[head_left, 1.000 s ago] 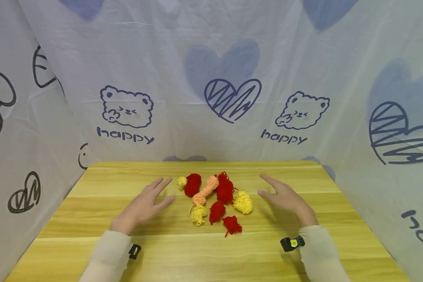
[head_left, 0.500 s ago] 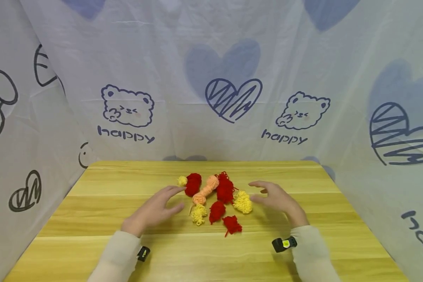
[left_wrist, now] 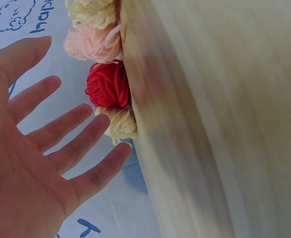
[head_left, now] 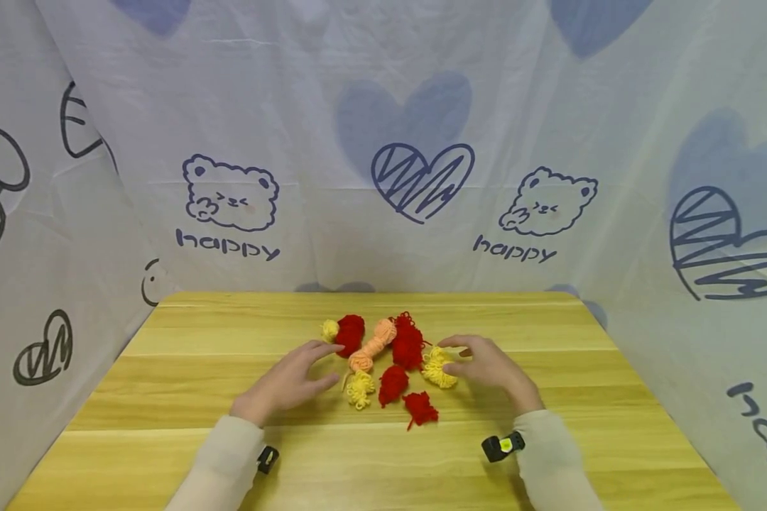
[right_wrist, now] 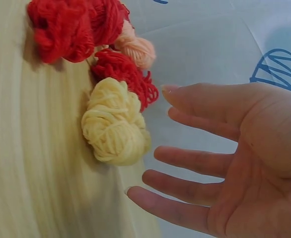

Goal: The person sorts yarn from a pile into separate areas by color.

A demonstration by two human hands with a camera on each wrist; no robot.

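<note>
Several small bundles of yarn lie grouped mid-table. My left hand (head_left: pixel 287 383), fingers spread in the left wrist view, hovers left of a red yarn bundle (head_left: pixel 351 333) and a yellow yarn bundle (head_left: pixel 361 389). My right hand (head_left: pixel 486 365) is beside the right-hand yellow yarn bundle (right_wrist: pixel 114 124), its fingers spread and holding nothing. In the head view its fingertips overlap that bundle; contact is unclear. Between the hands lie a peach yarn skein (head_left: pixel 373 346), a looped red bundle (head_left: pixel 408 343), and two smaller red bundles, one oval (head_left: pixel 393 385) and one ragged (head_left: pixel 420 408).
A small yellow ball (head_left: pixel 329 329) sits at the group's far left. The wooden table (head_left: pixel 371 461) reaches back to a white curtain (head_left: pixel 332 213) printed with bears and hearts. Both wrists carry black cameras.
Both hands have moved inward toward the yarn, the left rightward and the right leftward until its fingertips overlap the yellow bundle in the head view. The yarn bundles stay in place.
</note>
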